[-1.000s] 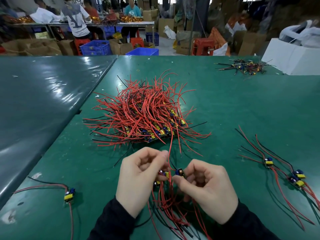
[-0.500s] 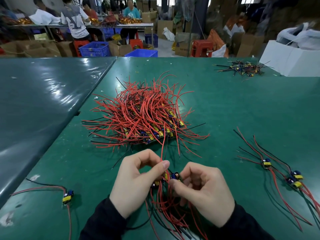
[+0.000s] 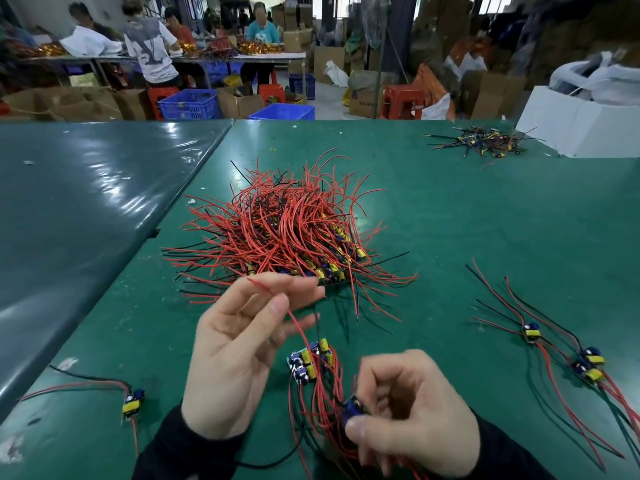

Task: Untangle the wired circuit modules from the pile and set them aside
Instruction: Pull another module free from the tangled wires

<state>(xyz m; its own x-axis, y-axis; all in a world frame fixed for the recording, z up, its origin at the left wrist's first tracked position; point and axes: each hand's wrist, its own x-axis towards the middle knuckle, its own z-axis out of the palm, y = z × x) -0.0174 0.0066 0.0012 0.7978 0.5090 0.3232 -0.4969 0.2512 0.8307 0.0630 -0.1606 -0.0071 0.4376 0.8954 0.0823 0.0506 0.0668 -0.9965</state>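
A big pile [image 3: 280, 233] of red and black wires with small yellow-and-blue circuit modules lies mid-table. My left hand [image 3: 239, 348] is raised in front of it, thumb and fingers pinching a red wire [image 3: 298, 327] that runs down to a small cluster of modules [image 3: 310, 362] between my hands. My right hand [image 3: 412, 410] is lower, pinching a blue module [image 3: 353, 408] with several red wires trailing under it. Three separated modules [image 3: 585, 365] lie at the right, one single module [image 3: 133, 401] at the left.
The green table [image 3: 485, 220] meets a darker table [image 3: 86, 202] on the left with a gap between them. A smaller wire bundle [image 3: 485, 140] and a white box [image 3: 581, 123] sit far right. People work at a bench [image 3: 207, 57] behind.
My hands have drawn apart: the left rose, pulling a red wire up, while the right moved down and right with a module. The small cluster now shows between them.
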